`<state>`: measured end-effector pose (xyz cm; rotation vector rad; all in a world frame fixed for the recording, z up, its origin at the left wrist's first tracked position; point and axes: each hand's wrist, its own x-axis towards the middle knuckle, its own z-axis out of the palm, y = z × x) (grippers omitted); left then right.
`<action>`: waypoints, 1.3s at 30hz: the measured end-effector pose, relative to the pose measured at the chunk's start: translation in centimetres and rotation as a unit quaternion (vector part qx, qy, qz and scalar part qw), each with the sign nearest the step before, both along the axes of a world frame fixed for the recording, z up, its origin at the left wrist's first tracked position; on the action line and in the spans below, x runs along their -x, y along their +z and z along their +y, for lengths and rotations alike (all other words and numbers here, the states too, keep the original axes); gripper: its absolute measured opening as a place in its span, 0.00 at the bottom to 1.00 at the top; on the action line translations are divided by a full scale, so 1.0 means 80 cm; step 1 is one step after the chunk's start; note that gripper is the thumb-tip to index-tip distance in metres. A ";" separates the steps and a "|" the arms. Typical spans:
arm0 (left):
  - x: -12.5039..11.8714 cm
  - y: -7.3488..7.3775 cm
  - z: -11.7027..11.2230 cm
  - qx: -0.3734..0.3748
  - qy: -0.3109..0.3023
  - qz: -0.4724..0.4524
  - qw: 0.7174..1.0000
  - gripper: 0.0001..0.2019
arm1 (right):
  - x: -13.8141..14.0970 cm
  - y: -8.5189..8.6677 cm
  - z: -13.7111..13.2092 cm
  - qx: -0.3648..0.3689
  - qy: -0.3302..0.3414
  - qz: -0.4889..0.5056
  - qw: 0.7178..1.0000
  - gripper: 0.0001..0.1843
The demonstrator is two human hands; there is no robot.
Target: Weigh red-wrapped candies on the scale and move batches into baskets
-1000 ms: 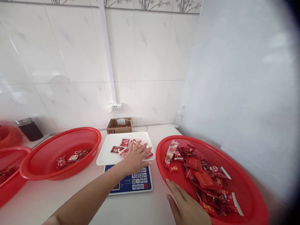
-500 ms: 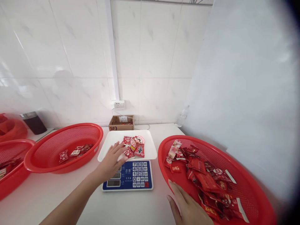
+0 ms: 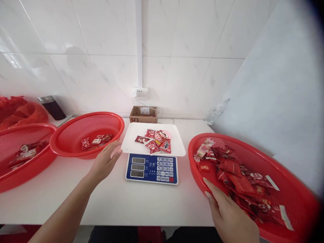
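White tiles (image 3: 108, 30) back a white table (image 3: 106, 209), and on it our digital scale (image 3: 152, 182) carries a pale pan (image 3: 130, 131) with a loose heap of small red packets (image 3: 153, 147) lying near its middle. Our left hand (image 3: 106, 162) is off the heap, fingers held out close together, thumb a little apart, nothing visible in it; it sits between the pan's left edge and a red basket (image 3: 68, 126) with a few packets inside. Our right hand (image 3: 227, 209) lies over the near rim of the larger, fuller basket (image 3: 194, 167), fingers side by side; we cannot tell whether it grips that rim or only rests there. To handle this well, we would judge it best to keep fingertips and basket rims clear of the pan so that nothing leans on it, to leave the packets heaped inside its edges, and to steady the fuller basket lightly. Perhaps the left thumb brushes the pan's edge; from this angle the gap is hard to judge. Digits on the scale's displays (image 3: 138, 167) are too faint for us to read surely, our right palm is hidden, and another basket (image 3: 30, 130) is cut off at the left.
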<state>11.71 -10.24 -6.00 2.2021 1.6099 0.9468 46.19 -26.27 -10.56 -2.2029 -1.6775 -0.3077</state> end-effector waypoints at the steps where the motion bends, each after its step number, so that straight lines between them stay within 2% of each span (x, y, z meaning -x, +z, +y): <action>1: -0.001 -0.002 0.000 0.004 -0.004 -0.001 1.000 0.24 | -0.001 0.001 0.001 -0.002 -0.007 0.000 1.000 0.26; 8: -0.004 -0.015 0.006 0.019 -0.025 0.002 1.000 0.23 | -0.001 0.007 0.007 0.015 -0.030 -0.001 0.999 0.28; 12: -0.016 -0.019 0.014 0.001 -0.048 0.012 0.999 0.20 | 0.000 0.004 0.007 0.012 -0.027 0.004 1.000 0.26; 17: -0.064 -0.010 0.034 -0.041 -0.134 0.028 0.990 0.16 | -0.002 -0.002 0.006 0.004 -0.019 -0.011 1.000 0.24; 23: -0.126 0.007 0.059 -0.029 -0.207 0.074 0.975 0.15 | -0.002 -0.008 0.006 -0.024 -0.019 -0.050 0.998 0.23; 28: -0.140 0.003 0.063 -0.013 -0.207 0.098 0.973 0.20 | -0.005 -0.018 0.005 -0.050 0.008 -0.090 0.995 0.22; 35: -0.139 -0.002 0.053 0.000 -0.183 0.068 0.981 0.07 | -0.007 -0.020 0.007 -0.078 0.018 -0.117 0.990 0.22; 39: -0.136 -0.001 0.051 0.005 -0.171 0.041 0.984 0.08 | -0.006 -0.020 0.007 -0.093 0.024 -0.127 0.987 0.23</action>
